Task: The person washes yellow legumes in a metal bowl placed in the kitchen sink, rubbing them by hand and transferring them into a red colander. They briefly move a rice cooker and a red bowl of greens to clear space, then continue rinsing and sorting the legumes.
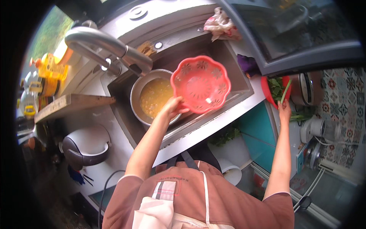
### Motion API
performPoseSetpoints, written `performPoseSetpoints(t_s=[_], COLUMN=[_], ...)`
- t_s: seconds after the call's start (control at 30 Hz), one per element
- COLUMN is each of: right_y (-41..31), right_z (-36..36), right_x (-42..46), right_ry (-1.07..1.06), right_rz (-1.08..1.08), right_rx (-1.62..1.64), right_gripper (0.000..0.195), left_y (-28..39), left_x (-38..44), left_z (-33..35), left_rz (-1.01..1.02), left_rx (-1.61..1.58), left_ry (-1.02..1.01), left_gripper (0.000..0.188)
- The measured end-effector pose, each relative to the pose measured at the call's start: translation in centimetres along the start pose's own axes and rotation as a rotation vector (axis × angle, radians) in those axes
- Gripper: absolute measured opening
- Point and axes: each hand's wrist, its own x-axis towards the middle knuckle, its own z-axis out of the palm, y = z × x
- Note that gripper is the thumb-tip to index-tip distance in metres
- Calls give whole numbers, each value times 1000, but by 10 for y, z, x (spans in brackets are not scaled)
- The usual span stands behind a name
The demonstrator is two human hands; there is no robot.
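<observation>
My left hand (175, 108) grips the rim of a red plastic colander (200, 84) with a scalloped edge and flower-shaped holes, held over the sink. Nothing shows inside it but a small bright spot. Under its left edge a metal bowl (135, 100) of cloudy yellow liquid, with pale bits at the bottom, stands in the sink. Off to the right, my right hand (284, 108) pinches a green stalk (286, 91) at a red bowl (266, 91) that holds leafy greens (276, 87).
A curved steel faucet (108, 45) reaches over the sink (238, 71). An open window frame (257, 57) juts in at upper right. A wooden board (71, 104) and a rice cooker (87, 146) lie left. A crumpled plastic bag (221, 25) sits behind the sink; a white blender or similar appliance (311, 128) stands right.
</observation>
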Motion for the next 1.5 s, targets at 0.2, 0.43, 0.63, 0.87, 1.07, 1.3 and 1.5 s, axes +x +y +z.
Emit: performPoseSetpoints(t_s=[0.2,0.43,0.63,0.87,1.07,1.3,1.5], right_y=[-5,18,63,-30,-162,-131,-115], right_z=[42,40,64,54,187,337,360], right_x=[-11,6,61,3,-35,-21,-16], right_ry=[336,-39,-56,-257,-776,-1081,-977], right_rz=[101,964,824,722,-700,-907,-975], right_rx=[542,1406,1341,966,-16,-823,-818], right_gripper=[51,43,40,27,12,16,17], left_y=[-4,-50,-77,-57,-6,44,6], left_x=[45,115,120,50,5,-45,-54], left_z=[55,41,28,34,36,-5,-49], left_rz=[77,-150,-256,-112,464,607,453], left_rx=[-104,-172,-210,254,406,719,610], left_ry=[266,262,286,222,390,583,587], left_gripper=[28,28,24,19,12,16,18])
